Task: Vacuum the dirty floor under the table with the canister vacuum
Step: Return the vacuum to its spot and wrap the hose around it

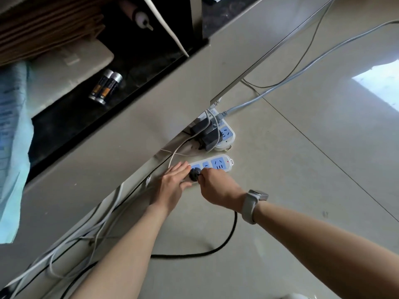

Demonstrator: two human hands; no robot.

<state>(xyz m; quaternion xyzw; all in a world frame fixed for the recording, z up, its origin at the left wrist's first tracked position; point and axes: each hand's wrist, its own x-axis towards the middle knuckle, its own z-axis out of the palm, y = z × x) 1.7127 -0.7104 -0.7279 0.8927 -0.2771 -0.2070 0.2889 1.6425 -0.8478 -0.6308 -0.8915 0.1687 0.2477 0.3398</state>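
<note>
The right hand (218,188) pinches the black plug (195,174) at the power strip (212,166) on the floor beside the table's edge; the left hand (172,184), fingers straight, steadies the strip. Misaligned pins could shove it away. Vacuum unseen.

No legible text showing anywhere. Blue sheet (10,130) well left of the grip is carrying printed lines, blurring beyond reading. Batteries (105,86) above-left are showing orange label bands, lettering too small to read.
</note>
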